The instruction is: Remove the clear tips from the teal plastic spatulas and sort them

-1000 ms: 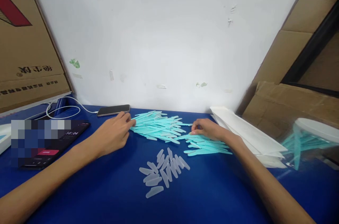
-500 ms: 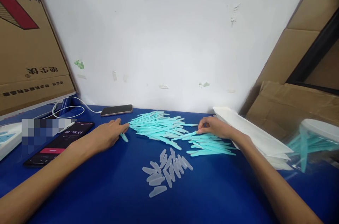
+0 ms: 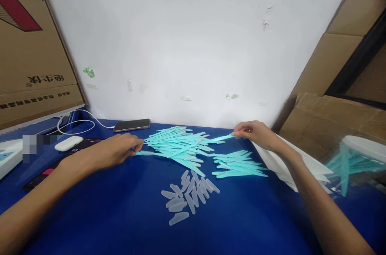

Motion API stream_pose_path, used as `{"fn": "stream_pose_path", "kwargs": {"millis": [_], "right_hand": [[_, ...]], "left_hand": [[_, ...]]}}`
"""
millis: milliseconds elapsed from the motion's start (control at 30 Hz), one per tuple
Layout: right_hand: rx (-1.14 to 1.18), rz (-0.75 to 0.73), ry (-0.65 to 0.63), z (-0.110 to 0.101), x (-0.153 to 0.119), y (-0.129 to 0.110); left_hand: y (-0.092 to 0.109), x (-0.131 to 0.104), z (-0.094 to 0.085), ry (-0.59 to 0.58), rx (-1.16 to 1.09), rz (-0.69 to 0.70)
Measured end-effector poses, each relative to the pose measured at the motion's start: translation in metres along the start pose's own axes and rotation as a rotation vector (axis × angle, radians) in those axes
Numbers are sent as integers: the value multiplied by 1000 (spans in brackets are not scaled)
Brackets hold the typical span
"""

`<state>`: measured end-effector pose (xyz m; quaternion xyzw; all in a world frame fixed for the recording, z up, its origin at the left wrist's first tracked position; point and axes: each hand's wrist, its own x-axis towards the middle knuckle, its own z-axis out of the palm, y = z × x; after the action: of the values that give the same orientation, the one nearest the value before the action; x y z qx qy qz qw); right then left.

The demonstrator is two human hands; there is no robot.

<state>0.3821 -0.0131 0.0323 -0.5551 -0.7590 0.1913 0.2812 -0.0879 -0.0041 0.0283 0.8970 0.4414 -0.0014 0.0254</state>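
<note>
My left hand (image 3: 125,148) pinches the end of a turquoise stick (image 3: 145,153) at the left edge of a large pile of turquoise sticks (image 3: 177,142). On the other side, my right hand (image 3: 255,134) is closed on the end of another turquoise stick (image 3: 223,138), whose far end lies over the large pile. A smaller pile of turquoise sticks (image 3: 238,164) rests just below my right hand. Several translucent covers (image 3: 177,207) lie scattered on the blue table in front of the piles.
A phone (image 3: 132,125) with a white cable lies by the wall. A white earphone case (image 3: 68,143) sits near a second phone (image 3: 37,180). White sheets (image 3: 283,162) and a clear tub (image 3: 362,150) stand right; cardboard boxes (image 3: 36,58) flank the table.
My right hand has moved up and right from the smaller pile to the stick's end. My left hand now pinches a stick that points right. The earphone case has come into view.
</note>
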Motion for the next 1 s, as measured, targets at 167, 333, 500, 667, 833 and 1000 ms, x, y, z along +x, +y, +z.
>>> {"fn": "stream_pose_path", "kwargs": {"millis": [167, 333, 500, 667, 833, 1000], "right_hand": [[27, -32, 136, 24, 5, -13], [40, -104, 171, 74, 13, -28], [-7, -200, 117, 93, 10, -35], [-273, -198, 140, 82, 5, -36], [-362, -213, 117, 79, 2, -35], [-397, -259, 112, 80, 1, -36]], "left_hand": [[19, 6, -1, 82, -112, 29], [51, 11, 17, 202, -118, 47], [72, 13, 42, 144, -20, 63], [84, 28, 43, 175, 109, 103], [97, 56, 30, 162, 216, 161], [109, 77, 18, 67, 303, 163]]}}
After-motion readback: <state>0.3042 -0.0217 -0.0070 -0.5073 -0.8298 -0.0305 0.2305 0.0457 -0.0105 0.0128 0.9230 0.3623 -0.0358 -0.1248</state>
